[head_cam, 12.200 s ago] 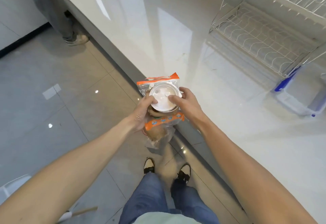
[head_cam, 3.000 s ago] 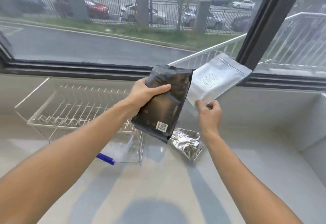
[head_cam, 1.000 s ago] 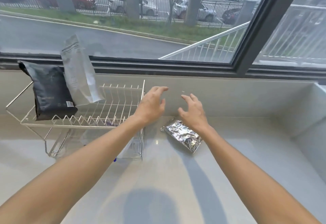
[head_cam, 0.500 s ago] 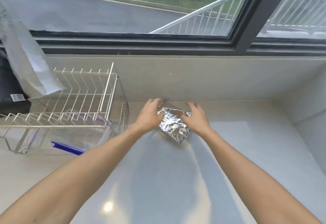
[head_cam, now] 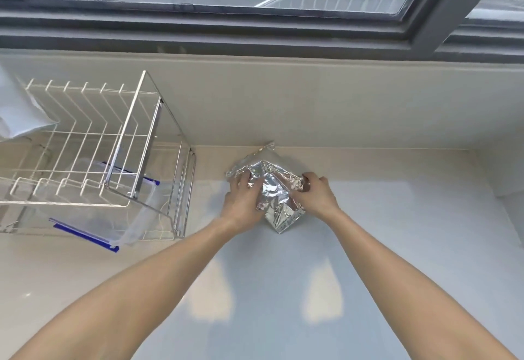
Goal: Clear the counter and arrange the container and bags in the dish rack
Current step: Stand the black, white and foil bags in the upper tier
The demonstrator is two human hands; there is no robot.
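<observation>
Foil bag (head_cam: 276,198), crinkled and silver, sits on the counter (head_cam: 397,246) to the right of the rack (head_cam: 93,155), close to the back wall, with both hands on it. Left hand (head_cam: 241,201) grips its left side, fingers curled over the top edge; right hand (head_cam: 314,195) grips its right side, fingers bent round the crumpled foil. Whether the bag rests on the counter or is lifted just clear of it cannot be told. On the rack's upper tier, at its far left, a pale bag (head_cam: 19,115) leans, mostly cut off by the frame edge. Under that tier, in the rack's lower level, lies a clear box (head_cam: 93,212) with blue clips; what it holds cannot be made out. No brand, label or writing can be read on either bag or on the box.
</observation>
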